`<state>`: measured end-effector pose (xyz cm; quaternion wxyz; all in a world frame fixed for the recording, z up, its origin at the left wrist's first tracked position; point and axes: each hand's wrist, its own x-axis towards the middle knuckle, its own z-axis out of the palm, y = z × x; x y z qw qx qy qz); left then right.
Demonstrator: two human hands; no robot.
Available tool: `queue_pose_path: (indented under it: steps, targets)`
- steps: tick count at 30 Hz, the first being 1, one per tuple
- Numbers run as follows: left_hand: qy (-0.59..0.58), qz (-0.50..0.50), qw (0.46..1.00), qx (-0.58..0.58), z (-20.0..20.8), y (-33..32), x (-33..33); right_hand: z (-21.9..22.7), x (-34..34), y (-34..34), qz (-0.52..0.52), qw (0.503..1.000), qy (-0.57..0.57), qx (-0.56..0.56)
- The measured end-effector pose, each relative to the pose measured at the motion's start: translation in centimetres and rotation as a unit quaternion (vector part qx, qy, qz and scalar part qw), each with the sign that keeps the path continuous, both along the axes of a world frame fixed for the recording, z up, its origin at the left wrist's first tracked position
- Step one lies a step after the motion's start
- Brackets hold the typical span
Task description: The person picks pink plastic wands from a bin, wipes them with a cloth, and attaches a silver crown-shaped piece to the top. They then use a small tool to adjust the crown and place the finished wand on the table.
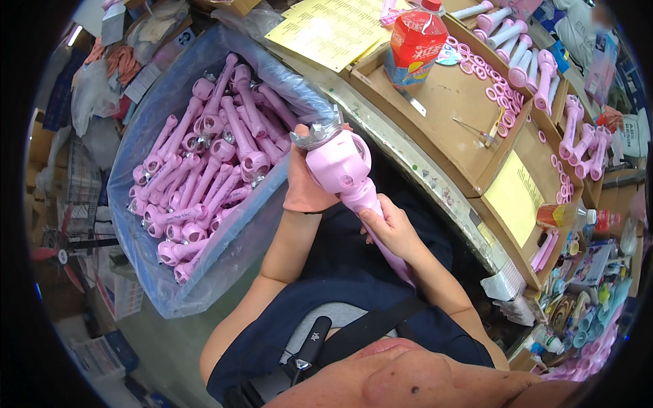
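Observation:
In front of my body I hold a large pink long-handled piece [338,163] with a bulky head that has a round ring-like opening. My left hand [303,180], in what looks like a peach glove, cups the head from the left, its fingers mostly behind it. Crinkled silver-grey material [320,130] lies at the top of the head, by my left fingertips. My right hand [389,228] is wrapped around the pink handle, thumb on top. The handle slopes down to the right, toward my forearm.
At left a blue plastic-lined bin [272,204] holds many similar pink pieces with shiny metal parts. To the right, a workbench [435,183] carries cardboard trays [435,139] with pink rings [500,88], a screwdriver [484,136], a red-labelled bottle [415,44] and yellow sheets [326,30].

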<state>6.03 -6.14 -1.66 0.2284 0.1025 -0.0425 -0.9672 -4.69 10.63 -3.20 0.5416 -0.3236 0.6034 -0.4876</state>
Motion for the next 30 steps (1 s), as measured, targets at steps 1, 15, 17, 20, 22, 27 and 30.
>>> queue_pose_path:
  steps: [1,15,17,20,22,27,30]
  targets:
    - [-0.169,0.064,0.950,-0.256,0.1,0.6,-0.2,0.3,0.4,0.0,0.002,0.998,0.055,0.009]
    - [0.096,0.043,0.931,-0.350,0.0,-2.2,0.0,0.3,0.1,0.6,0.083,0.995,-0.001,-0.052]
    - [0.169,-0.003,0.952,-0.255,-0.9,-1.5,-0.4,-0.2,0.0,0.7,0.102,0.993,0.000,-0.058]
    - [0.249,-0.019,0.956,-0.153,-1.3,0.4,-1.2,-0.8,0.0,0.9,0.106,0.983,-0.130,-0.079]
    - [0.236,-0.036,0.970,-0.041,-1.2,1.9,-1.5,-1.1,-0.1,1.0,0.083,0.985,-0.138,-0.064]
    - [-0.007,-0.042,0.964,-0.263,-0.7,3.5,-1.9,-1.0,-0.1,0.8,0.014,0.996,-0.066,-0.061]
    - [-0.194,-0.007,0.887,-0.418,-0.2,3.5,-1.0,-0.8,0.1,0.8,-0.007,0.997,0.053,-0.063]
